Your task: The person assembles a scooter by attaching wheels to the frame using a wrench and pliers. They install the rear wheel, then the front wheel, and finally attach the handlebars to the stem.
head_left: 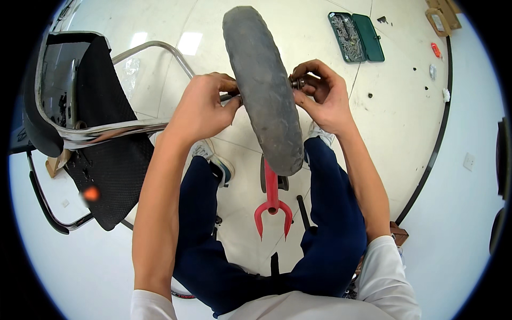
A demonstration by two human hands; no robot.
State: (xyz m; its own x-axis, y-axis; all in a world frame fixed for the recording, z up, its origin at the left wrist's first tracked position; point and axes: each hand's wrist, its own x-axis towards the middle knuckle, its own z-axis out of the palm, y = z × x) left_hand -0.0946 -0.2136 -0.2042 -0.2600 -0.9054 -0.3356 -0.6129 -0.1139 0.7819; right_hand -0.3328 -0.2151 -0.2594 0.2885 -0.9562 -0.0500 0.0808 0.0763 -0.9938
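Observation:
A small wheel with a worn dark-grey tyre (261, 90) is held up on edge between my two hands. My left hand (201, 109) is closed at the wheel's left side, thumb and fingers at its hub; the tyre hides the fingertips. On the other side, my right hand (324, 98) pinches the metal axle end (297, 83), which sticks out from the hub. Below the wheel, between my legs, is a red frame with a forked end (272, 200). Part of it is hidden by the tyre.
A black chair with metal tubing (114, 130) stands close by my left arm, small dark parts on its seat. Ahead right, an open green case (368, 37) holds many small metal pieces. Scattered bits, a red item (436, 50) and cardboard (438, 22) lie along the right wall.

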